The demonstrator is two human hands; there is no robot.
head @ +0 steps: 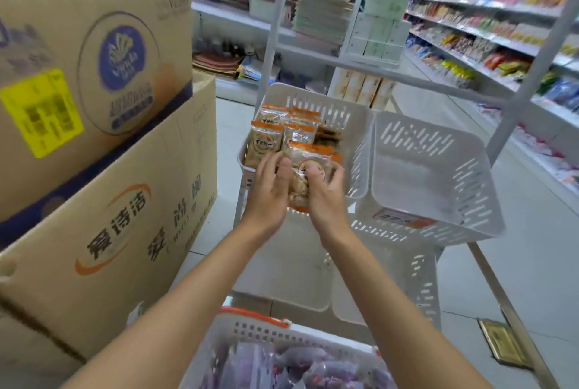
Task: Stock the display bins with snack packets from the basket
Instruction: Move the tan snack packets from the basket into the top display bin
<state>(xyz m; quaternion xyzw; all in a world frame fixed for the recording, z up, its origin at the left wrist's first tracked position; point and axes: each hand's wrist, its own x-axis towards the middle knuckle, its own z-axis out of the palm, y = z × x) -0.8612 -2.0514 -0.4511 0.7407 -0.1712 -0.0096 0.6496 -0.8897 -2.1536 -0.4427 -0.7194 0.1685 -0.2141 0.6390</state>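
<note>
Setting: shop aisle, seen from the head camera looking down along both bare forearms.
Left bin [346, 116]: white slotted plastic, upper tier of a rack; holds upright orange-topped packets [266, 138] with a round biscuit label, standing in rows from the left wall toward the middle.
Snack packet [302, 183]: same orange-topped kind, at the near edge of the left bin, between the two hands, tilted slightly toward the camera.
Right hand [326, 192]: thumb pressed on the packet's face, fingers curled round its right edge; it grips the packet.
Left hand [271, 189]: against the packet's left edge, fingers reaching forward onto the packets behind; frame blurred, so whether it grips or only touches cannot be told.
Right bin [438, 200]: same type, just beside the left bin, walls touching; an orange price tag [404, 219] on its front.
Lower bins [416, 282]: same white plastic, one tier below.
Basket [260, 330]: white with an orange handle, at the bottom edge, near the person; purple packets [300, 366] inside.
Cardboard boxes [119, 200]: stacked at the left.
Shelves [488, 34]: stocked with goods, at the right.
</note>
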